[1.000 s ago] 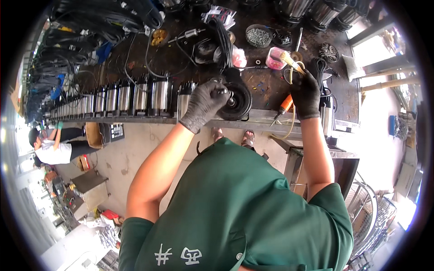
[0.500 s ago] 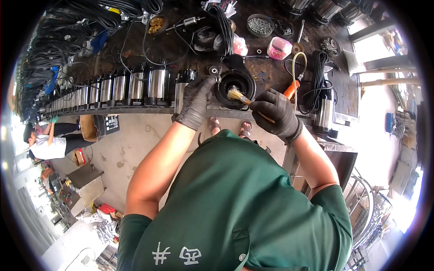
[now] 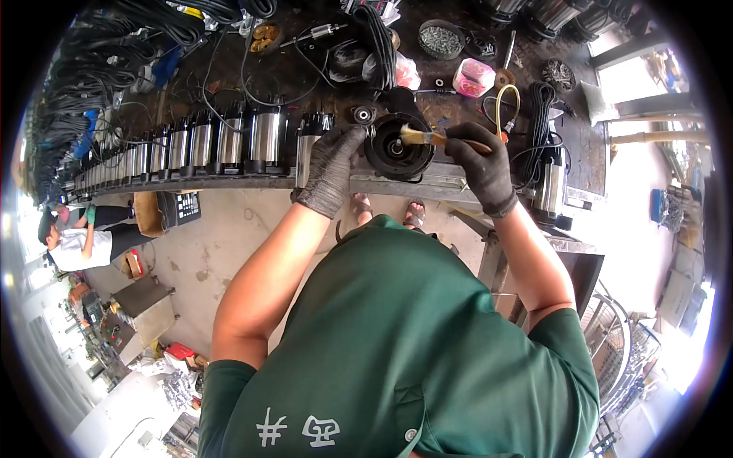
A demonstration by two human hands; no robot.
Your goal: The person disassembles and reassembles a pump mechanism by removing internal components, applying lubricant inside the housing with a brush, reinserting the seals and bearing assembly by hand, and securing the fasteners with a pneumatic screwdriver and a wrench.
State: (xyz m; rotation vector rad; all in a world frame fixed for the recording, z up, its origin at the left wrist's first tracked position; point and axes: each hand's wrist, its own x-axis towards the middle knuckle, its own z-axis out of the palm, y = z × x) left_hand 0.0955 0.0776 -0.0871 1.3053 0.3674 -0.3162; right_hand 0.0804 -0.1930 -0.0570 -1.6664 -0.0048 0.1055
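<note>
My right hand (image 3: 482,169), in a dark glove, grips a small paintbrush (image 3: 427,137) by its wooden handle. The pale bristles hover over the right rim of a round black pump housing (image 3: 379,158), whose open cavity faces up with a metal shaft (image 3: 396,148) at its centre. On the left of the housing is my gloved left hand (image 3: 334,164), its fingers curled closed around something small and silvery that I cannot make out. Just beyond those fingertips sits a small round dark part (image 3: 363,115) with a hole in its middle.
A row of steel pump bodies (image 3: 267,139) lines the bench edge to the left, cable coils (image 3: 76,99) behind. Further back are a bowl of screws (image 3: 440,40) and a pink-and-white container (image 3: 473,78). A steel cylinder (image 3: 548,187) stands right. Another person (image 3: 76,248) is at far left.
My right hand has moved right and lifted the brush from the housing's centre to its right rim, baring the shaft. My left hand has stayed nearly in place.
</note>
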